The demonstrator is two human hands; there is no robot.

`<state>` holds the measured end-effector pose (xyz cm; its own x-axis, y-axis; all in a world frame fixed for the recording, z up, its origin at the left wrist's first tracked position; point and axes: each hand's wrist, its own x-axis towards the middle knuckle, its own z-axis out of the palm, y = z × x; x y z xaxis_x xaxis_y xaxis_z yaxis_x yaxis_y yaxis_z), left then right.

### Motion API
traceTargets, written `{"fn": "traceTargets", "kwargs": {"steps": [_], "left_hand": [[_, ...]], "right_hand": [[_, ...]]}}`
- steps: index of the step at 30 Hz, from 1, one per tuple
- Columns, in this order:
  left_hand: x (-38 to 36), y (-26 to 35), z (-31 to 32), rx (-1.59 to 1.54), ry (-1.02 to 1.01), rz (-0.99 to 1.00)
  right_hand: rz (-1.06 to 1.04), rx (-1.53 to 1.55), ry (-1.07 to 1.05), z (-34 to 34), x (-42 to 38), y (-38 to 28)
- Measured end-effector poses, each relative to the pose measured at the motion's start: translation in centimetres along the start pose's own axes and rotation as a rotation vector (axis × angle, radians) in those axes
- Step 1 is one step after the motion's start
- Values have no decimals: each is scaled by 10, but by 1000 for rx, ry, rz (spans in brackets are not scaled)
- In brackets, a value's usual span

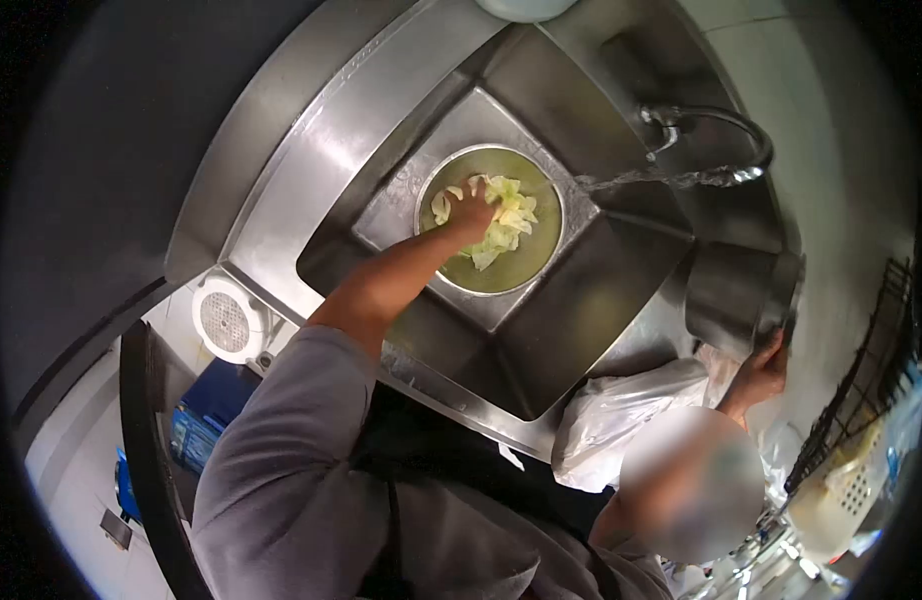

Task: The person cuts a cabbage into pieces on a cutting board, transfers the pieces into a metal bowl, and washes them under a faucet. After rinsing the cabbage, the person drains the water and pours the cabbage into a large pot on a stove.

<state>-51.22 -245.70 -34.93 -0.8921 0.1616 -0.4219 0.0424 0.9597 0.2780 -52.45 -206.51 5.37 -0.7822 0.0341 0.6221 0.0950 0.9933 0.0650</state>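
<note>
In the head view, a round metal bowl (428, 257) stands in the steel sink, holding water and pale green, torn leaves (511, 220) that look like cabbage or lettuce. My left hand (468, 216) reaches into the bowl, its fingers apart and resting among the leaves. Over at the right, my right hand (763, 372) grips the rim of a deep metal pot (731, 290), which lies tilted on the sink's edge. The inside of the pot is hidden from me.
A curved faucet (746, 140) on the right sends a stream of water toward the bowl. The steel sink (541, 350) surrounds the bowl. A white plastic bag (631, 410) lies at the near right edge. A wire rack (861, 350) stands far right.
</note>
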Motion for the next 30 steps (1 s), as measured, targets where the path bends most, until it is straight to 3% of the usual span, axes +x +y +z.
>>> {"fn": "traceTargets", "kwargs": {"steps": [3, 7, 8, 10, 11, 12, 13, 14, 15, 16, 17, 19, 20, 22, 23, 24, 27, 28, 30], "left_hand": [[-20, 1, 17, 23, -57, 193], [37, -7, 84, -146, 308, 136], [40, -11, 55, -248, 218, 203], [68, -19, 43, -342, 108, 194], [76, -22, 38, -388, 49, 189], [74, -29, 20, -436, 46, 268], [80, -31, 19, -503, 106, 201], [89, -28, 21, -573, 166, 133], [99, -29, 18, -638, 239, 66], [98, -38, 7, -623, 206, 102], [96, -44, 1, -689, 154, 73], [86, -51, -8, -825, 47, 9], [71, -52, -32, -813, -64, 55], [76, -62, 13, -887, 10, 34], [76, -62, 34, -929, 41, 28], [70, -57, 42, -896, 133, -156], [80, -62, 76, -1383, 47, -234], [90, -58, 114, -1756, 141, -147], [90, -43, 100, -1518, 3, -333]], "right_hand": [[-27, -128, -44, 36, -25, 14], [-101, 39, 118, 50, -37, 18], [-168, -134, 148, 36, -36, -20], [-72, 263, 61, 50, -69, -72], [130, 390, -188, 71, -97, -100], [18, 488, -392, 103, -117, -127], [-75, 594, -607, 136, -136, -154], [153, 665, -945, 162, -147, -186], [283, 819, -1074, 228, -187, -186], [245, 710, -1099, 273, -208, -201], [448, 834, -1092, 321, -239, -210], [343, 734, -1044, 399, -283, -228], [43, 512, -988, 429, -298, -240], [-206, 426, -940, 443, -304, -262], [-162, 558, -972, 433, -294, -268], [-117, 691, -1002, 422, -284, -273], [751, 941, -1528, 400, -259, -280], [729, 956, -1493, 382, -246, -283], [422, 1012, -1408, 382, -249, -270]]}}
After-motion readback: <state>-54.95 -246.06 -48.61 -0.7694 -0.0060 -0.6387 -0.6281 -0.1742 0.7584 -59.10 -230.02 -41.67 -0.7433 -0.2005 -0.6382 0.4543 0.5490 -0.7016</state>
